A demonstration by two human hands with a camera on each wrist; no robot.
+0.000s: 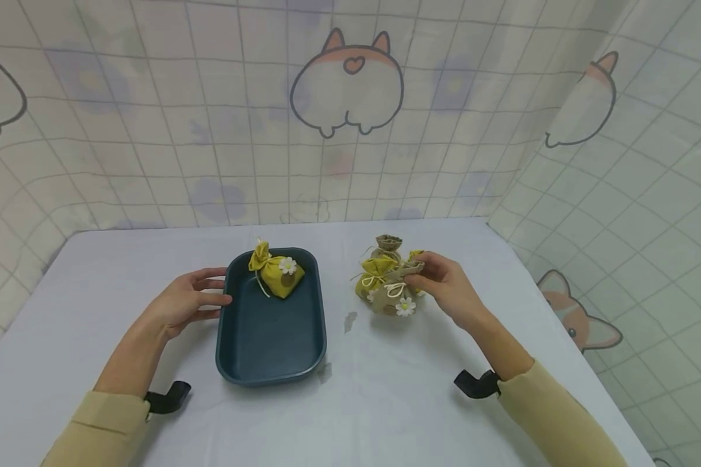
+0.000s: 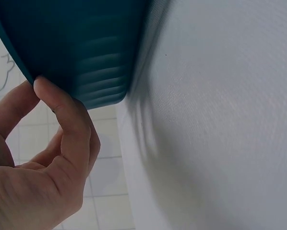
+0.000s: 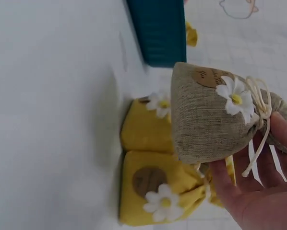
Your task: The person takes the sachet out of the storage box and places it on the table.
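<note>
My right hand (image 1: 448,288) pinches the gathered neck of a grey-brown drawstring pouch (image 3: 206,115) with a white daisy and a pale cord bow. In the right wrist view this pouch hangs above the table, beside two yellow drawstring pouches (image 3: 153,189) that bear daisies and round brown patches. Behind them in the head view stands another grey-brown pouch (image 1: 389,244). On the left, my left hand (image 1: 189,299) holds the rim of a dark teal tray (image 1: 271,344) between thumb and finger. One yellow pouch (image 1: 282,275) lies in the tray's far end.
A white cloth covers the table (image 1: 385,402). Grey marks (image 1: 349,322) show on it between tray and pouches. A grid-patterned curtain (image 1: 257,130) with cartoon corgis hangs along the back and right side. Black wrist straps (image 1: 478,384) sit by both sleeves.
</note>
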